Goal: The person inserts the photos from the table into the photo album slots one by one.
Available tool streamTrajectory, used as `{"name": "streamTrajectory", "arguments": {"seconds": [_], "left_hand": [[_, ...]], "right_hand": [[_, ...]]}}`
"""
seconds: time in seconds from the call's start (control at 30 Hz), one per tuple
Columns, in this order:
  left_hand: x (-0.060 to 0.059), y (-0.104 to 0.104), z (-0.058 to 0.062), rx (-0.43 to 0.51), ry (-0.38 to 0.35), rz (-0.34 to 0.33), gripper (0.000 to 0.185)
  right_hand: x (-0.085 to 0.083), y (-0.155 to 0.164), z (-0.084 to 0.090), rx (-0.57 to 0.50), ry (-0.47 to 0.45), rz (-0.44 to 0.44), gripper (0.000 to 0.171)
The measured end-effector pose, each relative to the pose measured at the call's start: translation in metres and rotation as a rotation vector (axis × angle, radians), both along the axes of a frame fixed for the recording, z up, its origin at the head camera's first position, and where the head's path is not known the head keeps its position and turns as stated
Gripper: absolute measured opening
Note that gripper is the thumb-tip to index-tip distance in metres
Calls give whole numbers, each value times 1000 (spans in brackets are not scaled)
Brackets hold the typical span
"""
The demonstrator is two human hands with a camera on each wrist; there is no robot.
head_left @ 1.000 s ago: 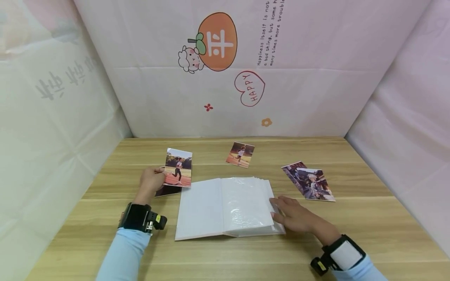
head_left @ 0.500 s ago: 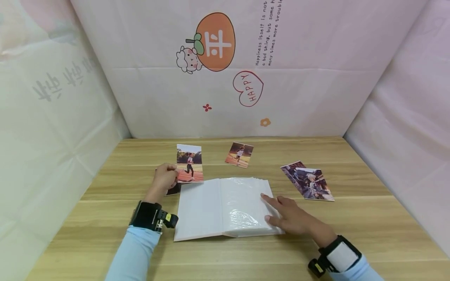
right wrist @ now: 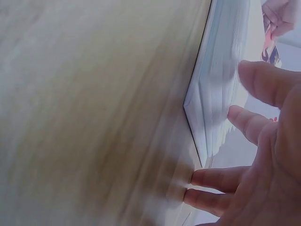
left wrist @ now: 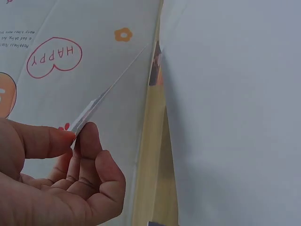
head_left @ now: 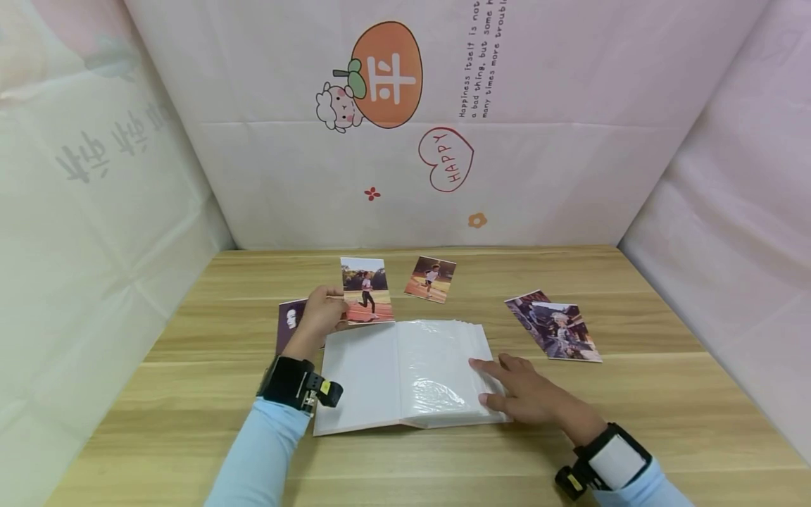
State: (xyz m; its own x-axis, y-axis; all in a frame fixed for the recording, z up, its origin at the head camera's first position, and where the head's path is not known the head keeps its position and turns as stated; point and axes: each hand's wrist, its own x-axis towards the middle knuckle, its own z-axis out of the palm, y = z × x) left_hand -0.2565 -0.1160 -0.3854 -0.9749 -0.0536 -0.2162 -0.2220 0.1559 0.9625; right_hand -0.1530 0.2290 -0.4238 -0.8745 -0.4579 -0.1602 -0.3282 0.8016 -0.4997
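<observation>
My left hand [head_left: 324, 310] pinches a photo [head_left: 367, 290] of a runner on a track between thumb and fingers, near its left edge. In the left wrist view the photo [left wrist: 96, 104] shows almost edge-on, lifted in front of the wall. Below it lies an open white photo album [head_left: 361, 384], its right side a stack of clear sleeve pages [head_left: 437, 366]. My right hand [head_left: 522, 387] has thumb and index finger resting on the right page's outer edge. In the right wrist view its other fingertips [right wrist: 200, 176] reach down beside the album's corner [right wrist: 195, 108].
Behind the album lies another runner photo [head_left: 431, 279]. Two overlapping photos [head_left: 564, 332] lie to the right. A dark purple print [head_left: 288, 327] lies partly under my left hand. Printed cloth walls [head_left: 538, 183] stand around the wooden table [head_left: 190, 422].
My left hand has carried the runner photo rightward, over the album's upper left edge, uncovering more of the dark print. My right hand has shifted slightly left onto the page.
</observation>
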Motion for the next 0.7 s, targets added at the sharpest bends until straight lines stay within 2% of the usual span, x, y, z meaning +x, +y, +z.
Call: {"name": "streamTrajectory", "arguments": {"seconds": [0.4,0.57,0.7], "left_hand": [[-3,28,0,39,31,-49,27],[-4,32,-1,43,31,-51,27],[-4,35,-2,29,48,-43,27]], "right_hand": [[1,0,3,49,39,-15,61],[3,-4,7,1,100,17,55],[6,-9,9,-59,98,68,56]]}}
